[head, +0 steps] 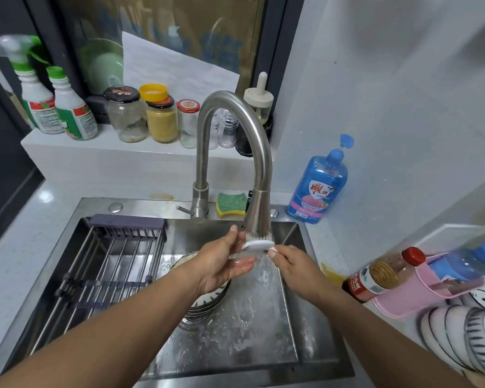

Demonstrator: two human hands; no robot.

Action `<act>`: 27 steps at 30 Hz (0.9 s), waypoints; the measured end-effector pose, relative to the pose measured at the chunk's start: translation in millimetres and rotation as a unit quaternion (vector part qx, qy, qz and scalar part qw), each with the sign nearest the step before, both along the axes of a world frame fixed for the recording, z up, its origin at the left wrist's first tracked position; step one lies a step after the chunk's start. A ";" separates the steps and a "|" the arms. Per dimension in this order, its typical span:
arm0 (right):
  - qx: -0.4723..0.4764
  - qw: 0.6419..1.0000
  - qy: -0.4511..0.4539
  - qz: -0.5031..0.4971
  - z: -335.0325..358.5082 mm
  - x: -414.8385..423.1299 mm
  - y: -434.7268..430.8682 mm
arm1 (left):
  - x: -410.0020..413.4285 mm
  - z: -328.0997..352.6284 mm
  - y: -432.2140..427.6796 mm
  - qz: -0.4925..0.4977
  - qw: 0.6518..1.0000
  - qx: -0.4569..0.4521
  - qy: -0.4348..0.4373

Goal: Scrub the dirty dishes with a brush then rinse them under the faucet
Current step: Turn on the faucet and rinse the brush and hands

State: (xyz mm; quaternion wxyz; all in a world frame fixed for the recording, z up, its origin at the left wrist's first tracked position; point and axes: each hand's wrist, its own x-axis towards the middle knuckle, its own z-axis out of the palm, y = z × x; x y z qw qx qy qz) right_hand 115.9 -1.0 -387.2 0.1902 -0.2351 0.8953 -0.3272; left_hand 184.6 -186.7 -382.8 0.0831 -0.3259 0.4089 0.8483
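Note:
A small white brush (pixel 258 244) sits right under the spray head of the steel faucet (pixel 259 211), bristles up, with water running over it. My right hand (pixel 290 266) pinches the brush's right end. My left hand (pixel 221 264) is at its left end: the thumb touches the brush and the wet fingers lie straight just below it in the stream. Beneath my left wrist, a stack of blue-patterned bowls (pixel 207 302) stands in the wet steel sink (pixel 235 348), partly hidden by the arm.
A dark roll-up drying rack (pixel 109 264) spans the sink's left half. Behind the faucet lie a green sponge (pixel 231 204) and blue dish soap (pixel 318 186). Patterned bowls (pixel 459 334), a pink holder (pixel 420 292) and a sauce bottle (pixel 375 275) crowd the right counter. Jars and spray bottles line the back ledge.

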 end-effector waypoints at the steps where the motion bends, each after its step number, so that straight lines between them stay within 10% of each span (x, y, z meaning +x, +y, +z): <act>1: 0.009 1.000 -0.006 0.007 1.3 -0.8 -0.4 | 0.4 -0.4 -1.0 -0.002 1.000 -0.003 0.005; 15: 0.056 0.996 -0.054 0.036 10.8 -9.1 -18.5 | 6.2 -13.5 -6.2 -0.071 0.990 -0.086 0.082; 27: 0.235 0.954 0.161 0.097 23.2 -15.1 4.8 | -3.9 -6.5 -32.4 0.054 0.979 -0.196 -0.022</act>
